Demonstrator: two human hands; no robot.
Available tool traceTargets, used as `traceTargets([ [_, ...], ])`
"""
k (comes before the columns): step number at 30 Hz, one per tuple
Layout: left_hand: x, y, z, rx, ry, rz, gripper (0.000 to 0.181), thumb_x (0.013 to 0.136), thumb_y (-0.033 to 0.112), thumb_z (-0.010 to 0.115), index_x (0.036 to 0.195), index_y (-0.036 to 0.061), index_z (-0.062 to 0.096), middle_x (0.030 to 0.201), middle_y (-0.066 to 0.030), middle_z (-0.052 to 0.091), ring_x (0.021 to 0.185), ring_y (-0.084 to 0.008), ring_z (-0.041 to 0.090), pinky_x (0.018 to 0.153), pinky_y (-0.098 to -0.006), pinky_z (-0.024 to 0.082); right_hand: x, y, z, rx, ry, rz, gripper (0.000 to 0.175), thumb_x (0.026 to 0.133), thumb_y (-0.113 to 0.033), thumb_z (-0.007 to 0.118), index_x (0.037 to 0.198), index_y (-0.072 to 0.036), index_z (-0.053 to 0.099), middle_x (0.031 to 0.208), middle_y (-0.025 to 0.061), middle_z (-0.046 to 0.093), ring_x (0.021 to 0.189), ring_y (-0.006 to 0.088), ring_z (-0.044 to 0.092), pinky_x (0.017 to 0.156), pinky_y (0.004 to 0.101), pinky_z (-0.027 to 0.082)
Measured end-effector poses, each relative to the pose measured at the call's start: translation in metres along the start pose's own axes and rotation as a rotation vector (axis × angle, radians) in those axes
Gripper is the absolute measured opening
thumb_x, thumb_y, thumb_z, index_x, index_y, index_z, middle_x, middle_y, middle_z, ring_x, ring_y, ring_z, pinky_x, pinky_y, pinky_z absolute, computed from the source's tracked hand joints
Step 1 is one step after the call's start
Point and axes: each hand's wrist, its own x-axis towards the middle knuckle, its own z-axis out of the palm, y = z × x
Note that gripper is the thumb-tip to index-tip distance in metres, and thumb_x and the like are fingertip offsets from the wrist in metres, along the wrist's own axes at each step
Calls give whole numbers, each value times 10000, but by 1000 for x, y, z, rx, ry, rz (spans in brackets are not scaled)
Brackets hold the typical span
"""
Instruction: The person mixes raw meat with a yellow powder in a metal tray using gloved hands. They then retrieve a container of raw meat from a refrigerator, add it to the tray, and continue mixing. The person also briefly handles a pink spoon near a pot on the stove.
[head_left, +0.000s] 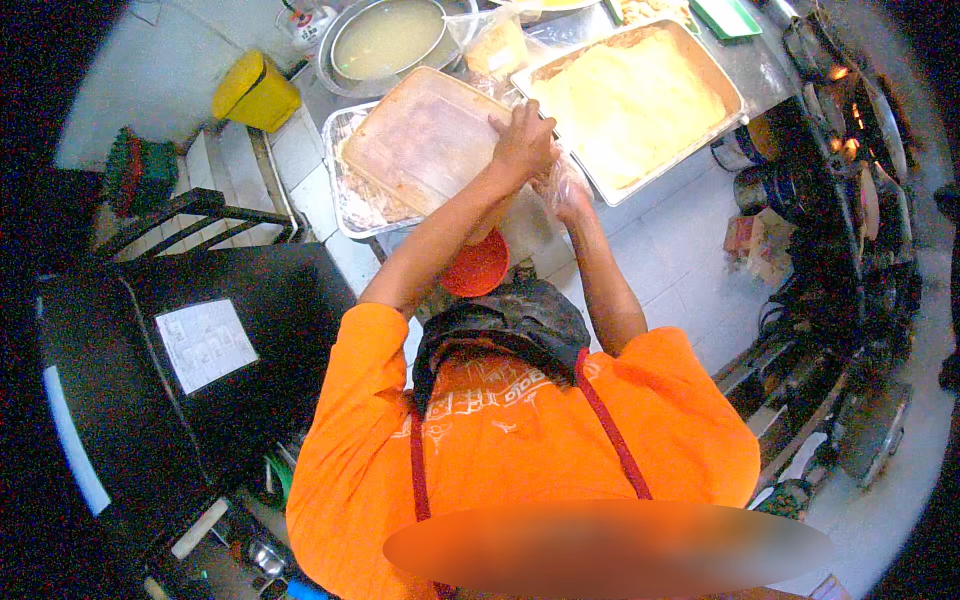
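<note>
My left hand (521, 146) lies across my right hand (568, 187), its fingers bent around the clear plastic glove (559, 172) that wraps it. The right fingers are mostly hidden beneath. To the left, a translucent plastic container (427, 139) rests tilted over a metal tray (334, 169) with pale, floury contents. Close on the right is a white-rimmed tray (611, 201) holding a broad layer of pale yellow powder or crumbs (630, 105). An orange-red plastic bowl (478, 262) shows below my left forearm, near my body.
A large metal basin (328, 67) of cloudy liquid and a plastic bag of crumbs (496, 51) stand at the back. A yellow bin (256, 91) is far left. A black cabinet (247, 285) with a paper sheet flanks my left. Small flames or glowing lights (847, 142) show at right.
</note>
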Motion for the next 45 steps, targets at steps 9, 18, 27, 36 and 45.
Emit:
traceTargets([
  [9,1,0,-50,-219,184,72,241,631,171,616,824,30,645,1045,-184,540,962,-319,562,757,-410,506,11,-11,-4,-1039,-55,-496,214,848,-246,541,919,-59,615,804,85,622,724,207,591,602,336,485],
  [18,-30,21,-133,370,506,163,199,728,94,549,906,16,594,1127,-230,558,987,-337,587,762,-371,526,-10,-26,25,-1231,39,-810,217,842,-255,539,833,-54,622,742,117,622,645,263,575,615,392,455],
  [27,-119,-70,-296,182,1083,-399,242,812,94,606,1047,92,667,940,-73,685,790,-168,661,719,-285,522,-2,-54,38,-1720,116,-723,228,839,-264,537,876,-62,637,841,131,635,760,274,600,683,399,464],
  [36,-244,-82,-276,187,1256,-794,244,797,-33,531,1015,-76,630,1018,-126,657,826,-197,656,746,-284,520,35,33,132,-1803,-529,-759,229,795,-202,573,949,-42,629,942,159,623,875,270,593,763,374,469],
  [45,-316,-97,-223,178,1113,-1017,289,778,-80,493,1039,-76,617,1030,-157,647,861,-223,653,777,-300,517,48,92,147,-2036,-685,-776,251,824,-233,533,981,-56,620,944,152,622,884,282,589,791,375,465],
])
